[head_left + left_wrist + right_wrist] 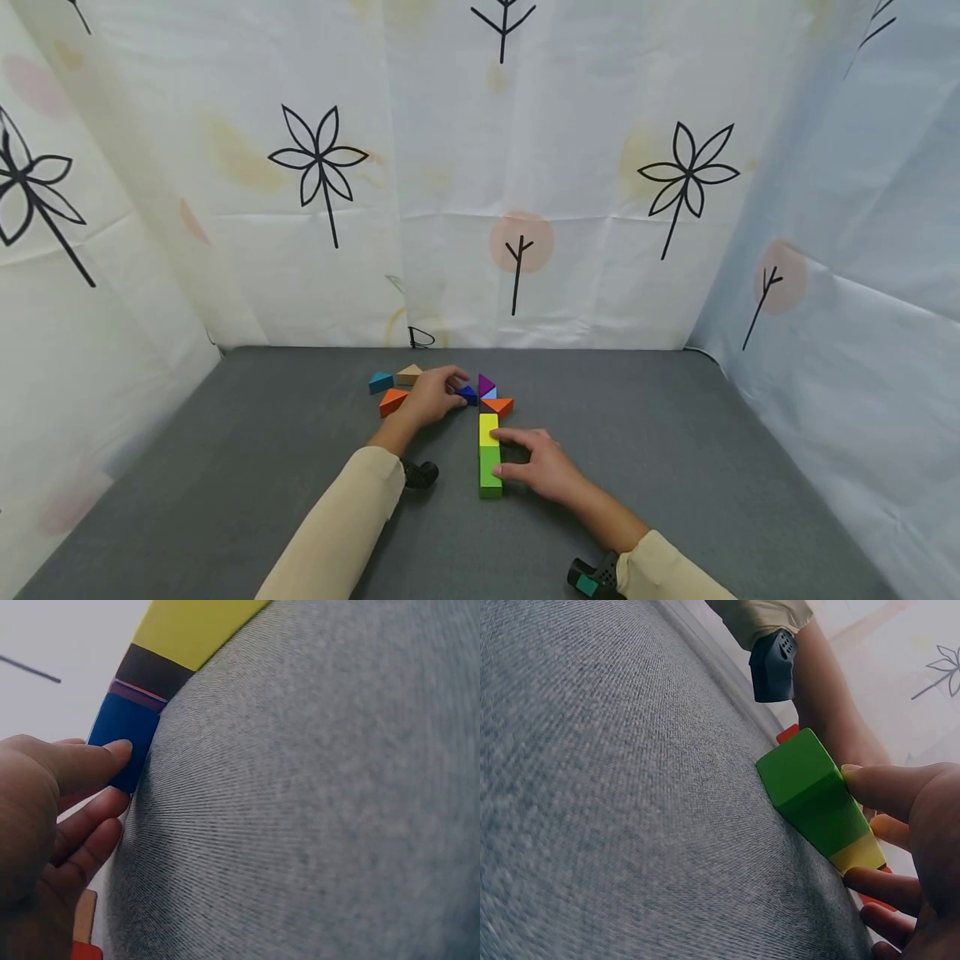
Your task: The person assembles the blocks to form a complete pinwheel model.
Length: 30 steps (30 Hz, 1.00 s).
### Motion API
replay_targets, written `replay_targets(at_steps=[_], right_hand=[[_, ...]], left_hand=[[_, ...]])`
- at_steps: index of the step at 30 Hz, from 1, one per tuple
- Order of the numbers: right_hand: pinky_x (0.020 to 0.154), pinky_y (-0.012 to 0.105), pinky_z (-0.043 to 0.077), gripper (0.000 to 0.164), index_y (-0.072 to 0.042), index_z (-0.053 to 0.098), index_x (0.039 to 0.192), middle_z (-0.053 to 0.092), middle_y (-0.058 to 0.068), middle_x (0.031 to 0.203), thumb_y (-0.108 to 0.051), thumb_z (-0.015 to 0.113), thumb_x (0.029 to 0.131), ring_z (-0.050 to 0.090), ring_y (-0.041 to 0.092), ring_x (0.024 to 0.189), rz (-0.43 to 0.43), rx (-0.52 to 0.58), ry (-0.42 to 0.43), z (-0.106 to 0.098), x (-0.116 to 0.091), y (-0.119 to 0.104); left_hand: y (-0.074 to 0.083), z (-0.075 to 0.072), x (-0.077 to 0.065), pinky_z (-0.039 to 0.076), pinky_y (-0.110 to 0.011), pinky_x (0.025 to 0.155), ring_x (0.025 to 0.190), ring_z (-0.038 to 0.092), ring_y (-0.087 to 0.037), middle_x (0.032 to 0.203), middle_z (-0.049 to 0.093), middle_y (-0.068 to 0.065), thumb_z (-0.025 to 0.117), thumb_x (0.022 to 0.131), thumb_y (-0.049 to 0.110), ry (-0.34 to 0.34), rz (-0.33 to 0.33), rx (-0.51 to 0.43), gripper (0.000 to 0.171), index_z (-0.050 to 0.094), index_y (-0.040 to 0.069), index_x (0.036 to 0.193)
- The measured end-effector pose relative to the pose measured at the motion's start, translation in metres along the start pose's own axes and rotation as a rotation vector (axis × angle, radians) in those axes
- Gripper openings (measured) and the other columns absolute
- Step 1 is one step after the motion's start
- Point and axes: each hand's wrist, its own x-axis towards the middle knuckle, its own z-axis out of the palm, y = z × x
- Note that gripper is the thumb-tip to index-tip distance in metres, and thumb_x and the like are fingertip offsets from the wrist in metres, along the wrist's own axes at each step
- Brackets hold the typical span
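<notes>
Near the far end of a row of blocks, my left hand [435,395] pinches a dark blue triangular block [120,727] by thumb and fingers; the block stands against the row's left side. My right hand [547,468] lies along the near part of the row, thumb at the green block [491,467] and a fingertip at the yellow block [488,428]. Those two blocks lie end to end. Beyond them are a dark block [156,671], an orange triangle [502,406], a light blue triangle [490,393] and a purple triangle [485,385].
Left of my left hand lie a teal triangular block [380,382], a tan triangular block [408,375] and an orange-red triangular block [392,402]. The grey cloth table [637,417] ends at a patterned white curtain [585,283] at the back and sides.
</notes>
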Motion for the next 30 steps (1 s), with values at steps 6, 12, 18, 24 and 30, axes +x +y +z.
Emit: replay_targets(at_steps=[6,12,18,24,30], right_hand=[[0.095,0.058,0.033,0.049,-0.019,0.063,0.13,0.059,0.003,0.132,-0.034,0.077,0.085,0.044,0.03,0.117,0.0,-0.016,0.005,0.001,0.001,0.001],[0.095,0.059,0.032,0.05,-0.021,0.064,0.13,0.059,0.003,0.133,-0.035,0.077,0.084,0.044,0.03,0.118,0.022,-0.019,0.005,0.001,0.0,0.0],[0.095,0.057,0.034,0.05,-0.02,0.063,0.13,0.059,0.003,0.133,-0.036,0.076,0.084,0.044,0.03,0.118,0.017,-0.023,0.001,0.0,0.0,0.0],[0.096,0.057,0.03,0.05,-0.02,0.063,0.131,0.059,0.0,0.132,-0.034,0.077,0.084,0.043,0.029,0.12,0.026,-0.009,-0.006,-0.001,0.001,-0.001],[0.095,0.059,0.029,0.051,-0.02,0.063,0.131,0.059,0.002,0.132,-0.033,0.077,0.084,0.043,0.03,0.119,0.017,-0.012,-0.005,0.0,0.001,0.0]], left_hand=[[-0.006,0.003,0.001,0.051,-0.038,0.082,0.087,0.06,-0.019,0.095,0.066,-0.002,0.074,0.085,0.003,0.025,-0.052,-0.102,0.017,0.07,0.012,0.099],[-0.006,0.007,0.002,0.051,-0.039,0.084,0.088,0.061,-0.019,0.096,0.067,-0.001,0.072,0.086,0.001,0.061,-0.077,-0.122,0.016,0.07,0.012,0.098],[-0.005,0.01,0.002,0.051,-0.039,0.085,0.09,0.061,-0.02,0.097,0.067,-0.001,0.071,0.087,0.001,0.099,-0.084,-0.142,0.016,0.07,0.012,0.098],[-0.005,0.014,0.002,0.052,-0.039,0.082,0.089,0.062,-0.02,0.097,0.067,-0.003,0.071,0.087,0.001,0.121,-0.052,-0.165,0.015,0.07,0.011,0.099],[-0.006,0.018,0.003,0.051,-0.039,0.082,0.09,0.062,-0.02,0.096,0.067,-0.001,0.072,0.088,0.004,0.118,-0.051,-0.145,0.015,0.071,0.012,0.1]])
